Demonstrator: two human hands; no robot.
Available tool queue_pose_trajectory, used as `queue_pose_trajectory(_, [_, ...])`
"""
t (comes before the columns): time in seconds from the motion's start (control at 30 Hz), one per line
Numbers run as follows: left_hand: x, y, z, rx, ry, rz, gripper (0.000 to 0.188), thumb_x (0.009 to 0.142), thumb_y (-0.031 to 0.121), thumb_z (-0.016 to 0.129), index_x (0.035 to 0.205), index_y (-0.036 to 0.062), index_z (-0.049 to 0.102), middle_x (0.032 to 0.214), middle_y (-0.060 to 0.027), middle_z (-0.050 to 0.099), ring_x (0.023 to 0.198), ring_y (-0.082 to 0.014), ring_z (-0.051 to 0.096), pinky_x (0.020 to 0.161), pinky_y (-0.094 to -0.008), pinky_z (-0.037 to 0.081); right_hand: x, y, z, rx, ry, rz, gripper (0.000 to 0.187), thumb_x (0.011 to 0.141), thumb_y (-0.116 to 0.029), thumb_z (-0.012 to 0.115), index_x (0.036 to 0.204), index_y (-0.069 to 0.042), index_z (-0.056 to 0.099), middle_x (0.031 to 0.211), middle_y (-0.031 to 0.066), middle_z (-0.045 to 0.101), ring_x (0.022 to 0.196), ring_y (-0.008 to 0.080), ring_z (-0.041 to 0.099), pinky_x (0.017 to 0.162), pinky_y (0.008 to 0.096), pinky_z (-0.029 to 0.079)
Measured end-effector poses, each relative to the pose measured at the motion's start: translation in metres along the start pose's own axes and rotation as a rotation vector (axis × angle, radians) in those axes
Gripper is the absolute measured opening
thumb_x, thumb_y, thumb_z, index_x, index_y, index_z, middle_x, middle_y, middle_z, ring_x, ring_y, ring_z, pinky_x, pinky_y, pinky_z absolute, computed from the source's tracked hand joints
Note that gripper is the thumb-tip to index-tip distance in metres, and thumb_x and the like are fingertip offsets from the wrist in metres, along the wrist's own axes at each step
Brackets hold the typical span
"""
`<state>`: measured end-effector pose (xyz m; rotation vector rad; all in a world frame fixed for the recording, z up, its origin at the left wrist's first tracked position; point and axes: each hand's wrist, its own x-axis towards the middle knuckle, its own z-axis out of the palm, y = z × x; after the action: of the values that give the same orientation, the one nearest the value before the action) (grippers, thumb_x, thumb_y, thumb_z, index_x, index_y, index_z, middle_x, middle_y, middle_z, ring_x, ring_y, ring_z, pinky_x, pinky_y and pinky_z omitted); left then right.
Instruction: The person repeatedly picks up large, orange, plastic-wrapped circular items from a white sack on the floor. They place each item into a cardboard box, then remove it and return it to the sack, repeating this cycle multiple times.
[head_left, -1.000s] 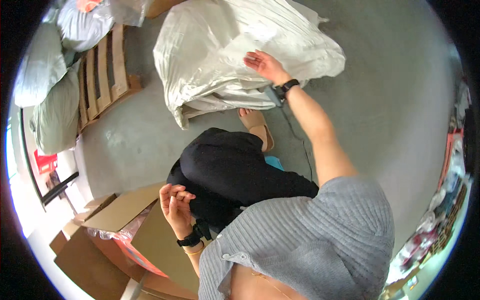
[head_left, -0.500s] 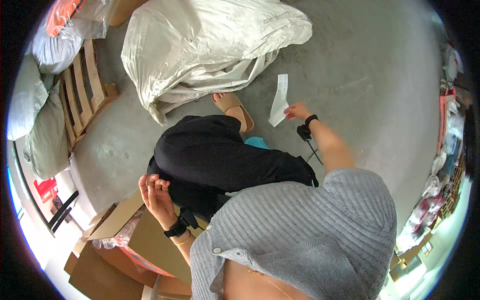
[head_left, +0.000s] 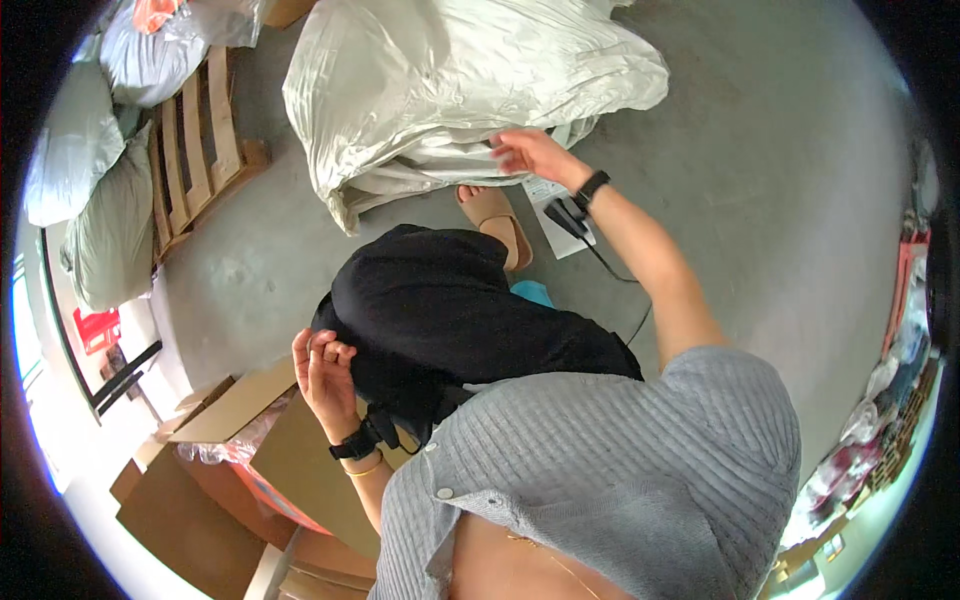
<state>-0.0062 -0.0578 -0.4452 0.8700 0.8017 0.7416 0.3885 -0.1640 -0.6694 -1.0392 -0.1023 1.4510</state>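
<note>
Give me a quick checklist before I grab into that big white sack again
1. Right hand at the white sack: ok, fingers at its edge.
2. Right hand empty: ok, nothing held.
3. Left hand free: ok, raised and empty above the cardboard box.
4. Paper slip out of the way: ok, lies on the floor.
5. Black cable clear of arm: cannot tell.

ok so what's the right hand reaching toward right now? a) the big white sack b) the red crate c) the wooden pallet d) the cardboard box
a: the right hand is stretched out at the edge of the big white sack on the floor, while the wooden pallet and the cardboard box lie off on the person's left side.
</note>
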Motion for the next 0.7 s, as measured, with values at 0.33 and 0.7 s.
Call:
queue_pose_trajectory(0.33, [0.004,0.008,0.005,-0.051,0.007,0.007,0.03,0.09,0.006,0.041,0.12,0.0,0.04,0.1,-0.0183,0.054,0.081,-0.0226,0.059,0.074,-0.0355,0.051,0.132,-0.038,0.014,-0.823,0.05,0.197,0.03,0.08,-0.022,0.055,0.101,-0.001,0.055,0.087,0.0146,0.063,0.067,0.0193,0.061,0.054,0.0314,0.049])
queue_pose_trajectory(0.7, [0.002,0.007,-0.002,-0.103,-0.025,0.01,0.031,0.09,0.008,0.043,0.12,0.0005,0.04,0.101,-0.0186,0.053,0.081,-0.024,0.059,0.075,-0.0379,0.051,0.153,-0.06,-0.012,-1.331,0.041,-0.142,0.044,0.083,-0.034,0.051,0.121,-0.011,0.047,0.116,0.0132,0.053,0.103,0.0246,0.052,0.085,0.0361,0.042])
